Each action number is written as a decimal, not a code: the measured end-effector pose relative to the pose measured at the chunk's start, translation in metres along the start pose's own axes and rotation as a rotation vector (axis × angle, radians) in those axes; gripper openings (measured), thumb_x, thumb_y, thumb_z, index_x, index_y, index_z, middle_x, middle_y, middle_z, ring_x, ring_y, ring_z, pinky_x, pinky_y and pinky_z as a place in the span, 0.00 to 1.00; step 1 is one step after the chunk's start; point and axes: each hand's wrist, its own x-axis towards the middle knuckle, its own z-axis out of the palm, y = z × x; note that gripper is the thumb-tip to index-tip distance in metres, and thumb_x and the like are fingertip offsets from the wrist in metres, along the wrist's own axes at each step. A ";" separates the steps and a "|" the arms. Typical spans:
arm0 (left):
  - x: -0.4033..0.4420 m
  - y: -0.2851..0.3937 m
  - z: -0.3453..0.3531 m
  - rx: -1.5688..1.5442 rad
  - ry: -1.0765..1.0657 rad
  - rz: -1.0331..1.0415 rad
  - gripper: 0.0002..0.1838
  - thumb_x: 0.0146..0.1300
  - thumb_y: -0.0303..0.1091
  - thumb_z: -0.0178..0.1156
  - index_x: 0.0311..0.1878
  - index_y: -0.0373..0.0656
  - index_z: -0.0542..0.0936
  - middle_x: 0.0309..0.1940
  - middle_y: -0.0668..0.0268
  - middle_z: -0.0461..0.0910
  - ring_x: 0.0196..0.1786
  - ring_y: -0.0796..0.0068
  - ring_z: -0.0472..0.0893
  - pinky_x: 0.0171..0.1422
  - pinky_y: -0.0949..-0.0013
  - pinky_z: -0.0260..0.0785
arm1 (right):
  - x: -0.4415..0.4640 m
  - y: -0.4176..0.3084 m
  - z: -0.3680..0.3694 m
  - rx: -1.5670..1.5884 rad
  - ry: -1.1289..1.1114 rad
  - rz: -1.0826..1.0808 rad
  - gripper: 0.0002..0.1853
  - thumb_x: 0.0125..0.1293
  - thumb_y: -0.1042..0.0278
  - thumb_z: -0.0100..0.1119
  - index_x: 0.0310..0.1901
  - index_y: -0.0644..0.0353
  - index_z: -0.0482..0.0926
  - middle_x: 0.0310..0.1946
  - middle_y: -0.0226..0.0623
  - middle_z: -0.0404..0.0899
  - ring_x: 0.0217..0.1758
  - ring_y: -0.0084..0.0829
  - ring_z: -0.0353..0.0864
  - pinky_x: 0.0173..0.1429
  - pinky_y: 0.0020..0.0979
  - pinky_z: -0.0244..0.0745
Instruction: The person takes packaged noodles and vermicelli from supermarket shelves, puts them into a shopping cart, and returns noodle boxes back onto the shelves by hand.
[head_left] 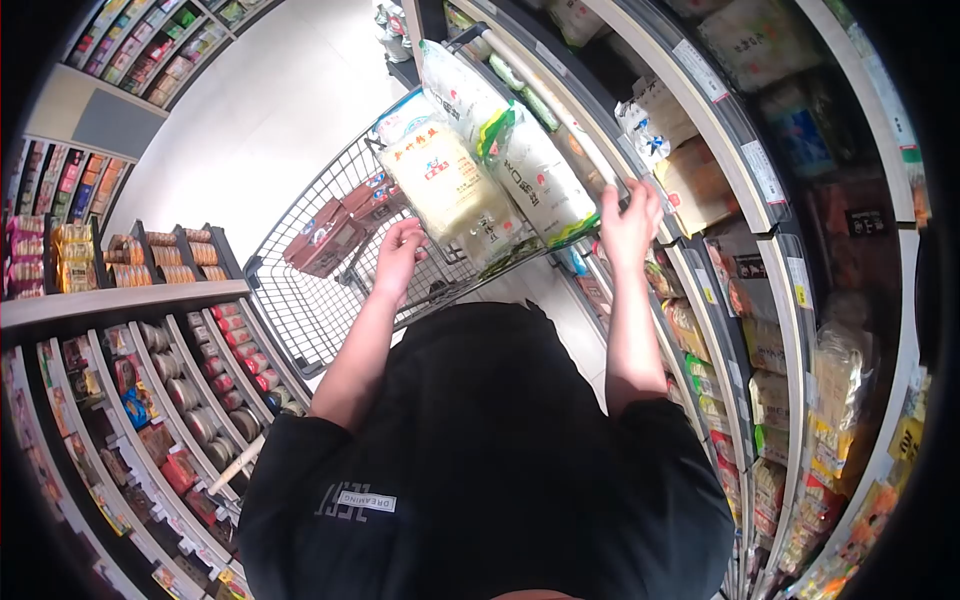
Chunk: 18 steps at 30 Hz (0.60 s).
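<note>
My left hand (400,262) is loosely closed over the wire shopping cart (300,335), its fingers curled, with no object visible in them. Close to its right lies a clear bag of pale yellow noodles (445,180). My right hand (630,225) has its thumb and fingers apart, beside the lower right corner of a white bag with green edges (545,185); whether it touches the bag is unclear. Another white bag (455,85) leans at the far end of the cart. Brown packages (330,238) lie deeper in the basket.
Shelves of bagged food (700,180) curve close along the right side, with price labels on their edges. On the left stands a shelf unit (130,305) holding jars, cans and packets. The pale floor (270,110) shows beyond the cart. More shelves rise at the upper left.
</note>
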 end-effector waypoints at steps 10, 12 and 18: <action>0.000 -0.002 0.002 -0.023 0.008 0.012 0.18 0.77 0.33 0.57 0.66 0.41 0.76 0.53 0.70 0.82 0.52 0.79 0.81 0.54 0.70 0.74 | 0.009 0.073 0.048 0.532 -0.369 0.369 0.36 0.80 0.42 0.50 0.78 0.60 0.62 0.75 0.58 0.57 0.79 0.53 0.62 0.81 0.42 0.56; 0.009 -0.012 -0.009 0.011 0.047 0.022 0.18 0.76 0.33 0.57 0.65 0.41 0.76 0.52 0.70 0.82 0.51 0.78 0.81 0.54 0.69 0.74 | 0.009 0.076 0.048 0.528 -0.396 0.290 0.36 0.80 0.42 0.50 0.78 0.60 0.61 0.75 0.58 0.58 0.78 0.53 0.62 0.81 0.42 0.56; 0.094 -0.072 -0.118 0.555 0.332 0.127 0.15 0.69 0.34 0.60 0.54 0.37 0.83 0.48 0.59 0.87 0.51 0.65 0.86 0.59 0.64 0.77 | 0.011 0.089 0.050 0.575 -0.447 0.287 0.38 0.81 0.43 0.48 0.80 0.62 0.57 0.80 0.54 0.57 0.82 0.47 0.60 0.83 0.40 0.53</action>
